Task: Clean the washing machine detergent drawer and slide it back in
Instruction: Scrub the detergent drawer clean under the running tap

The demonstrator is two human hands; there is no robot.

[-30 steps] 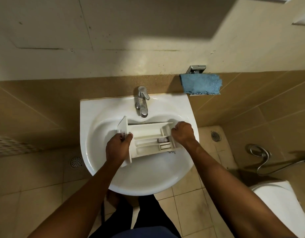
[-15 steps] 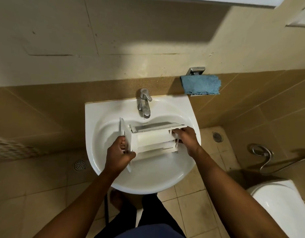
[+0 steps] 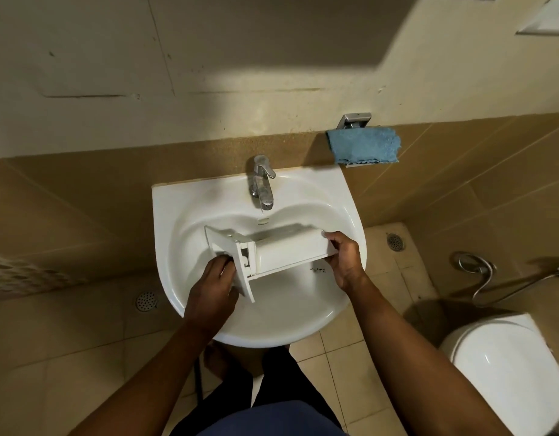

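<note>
On the far left, a round floor drain [image 3: 146,301] sits in the beige tiles just beside the basin's edge. The white sink [image 3: 190,196] is fixed to the tan-tiled wall, with a chrome faucet [image 3: 261,187] at the middle of its back rim, spout pointing into the bowl.

Over the bowl, the person's left hand [image 3: 213,292] grasps the front panel of the white detergent drawer [image 3: 287,250], fingers curled around the lower part of that panel. The drawer is held up above the basin, turned so that its plain underside faces up and its compartments are out of sight. The front panel sits at the left end, tilted, and the body runs rightward, angled slightly up. Whether any part touches the porcelain I cannot tell. The right hand [image 3: 344,256] grips the drawer's back end, thumb on top and fingers wrapped beneath.

A few dark specks [image 3: 318,270] lie on the basin's inner wall just below the right hand. Above and right of the sink, a blue cloth [image 3: 364,144] hangs over a chrome wall holder [image 3: 355,119]. Further right are a second floor drain [image 3: 395,242], a coiled metal spray hose [image 3: 479,272], and the white toilet [image 3: 504,366] in the lower right corner.
</note>
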